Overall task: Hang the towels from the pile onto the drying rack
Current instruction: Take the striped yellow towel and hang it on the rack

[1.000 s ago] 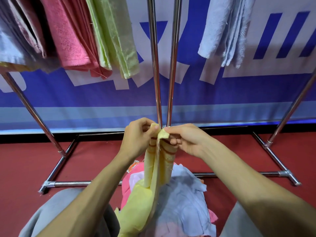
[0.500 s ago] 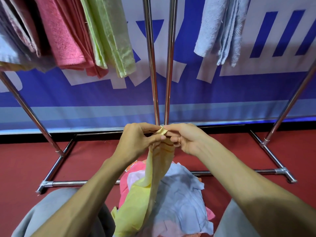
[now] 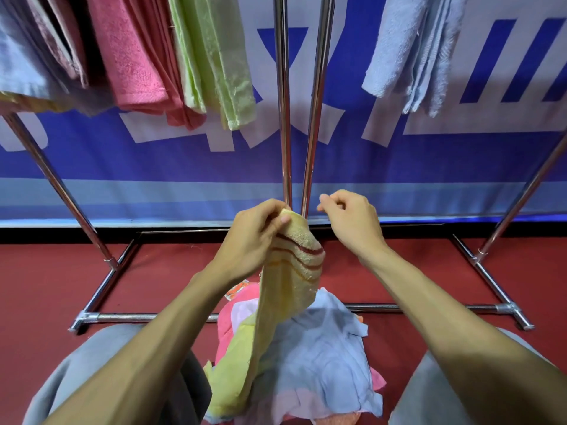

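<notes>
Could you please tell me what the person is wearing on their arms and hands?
Nothing shows on them. The left hand and the right hand are bare: no gloves, rings or watch. Both forearms are uncovered as far as the picture shows, with no sleeve in view.

Nothing legible showed: the blue banner (image 3: 399, 167) carried only large white strokes, cropped and partly hidden, forming no readable character.
</notes>
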